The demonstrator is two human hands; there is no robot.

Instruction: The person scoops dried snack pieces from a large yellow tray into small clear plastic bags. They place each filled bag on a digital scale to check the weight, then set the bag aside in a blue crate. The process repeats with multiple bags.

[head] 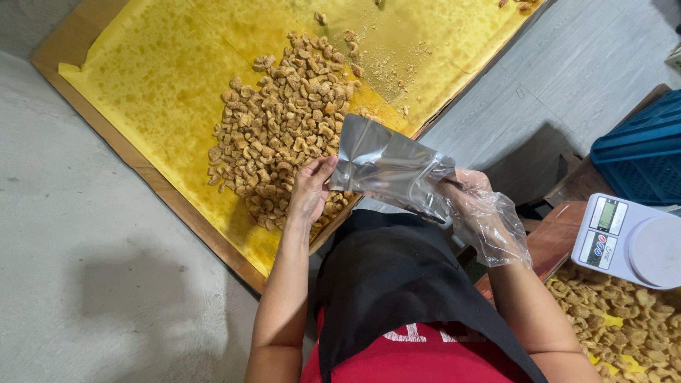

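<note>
silver foil pouch (386, 167) | shiny, creased, empty-looking | tilted, held above fried snack pile (284, 124)

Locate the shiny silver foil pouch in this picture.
Head view, centre: the silver foil pouch is held between both hands, over the yellow-lined tray's near edge.

Glossy foil pouch (383, 167), oily yellow paper (163, 78)

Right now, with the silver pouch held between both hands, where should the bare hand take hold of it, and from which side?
Take the silver pouch by its flat near-left edge, coming from the left, thumb on top, where the left hand already touches it. The gloved right hand holds the other end, and the far corner sticks up unsupported, so that seam is likely the firmest grip.
</note>
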